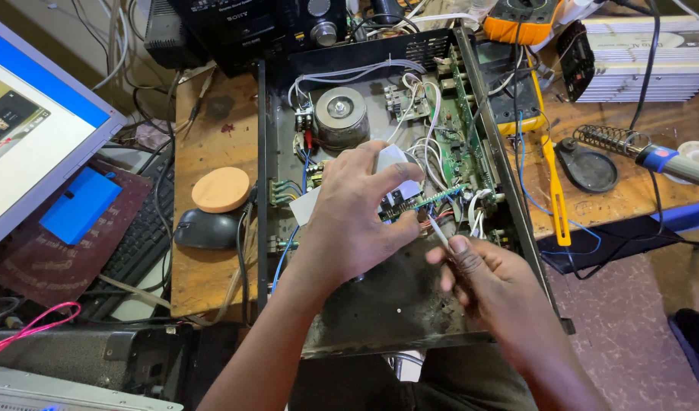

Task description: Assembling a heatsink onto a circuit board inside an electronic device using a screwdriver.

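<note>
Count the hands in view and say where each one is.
2. The left hand is over the middle of the open metal chassis, holding a white piece. The right hand is lower right, pinching a thin white stick by the small green circuit board.

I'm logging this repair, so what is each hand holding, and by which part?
The left hand grips a small circuit board by its near end. The right hand pinches a thin white stick at its lower end.

Black chassis (399, 304), green circuit board (433, 198), peach round disc (221, 189); yellow tool (556, 194), blue card (79, 204)
</note>
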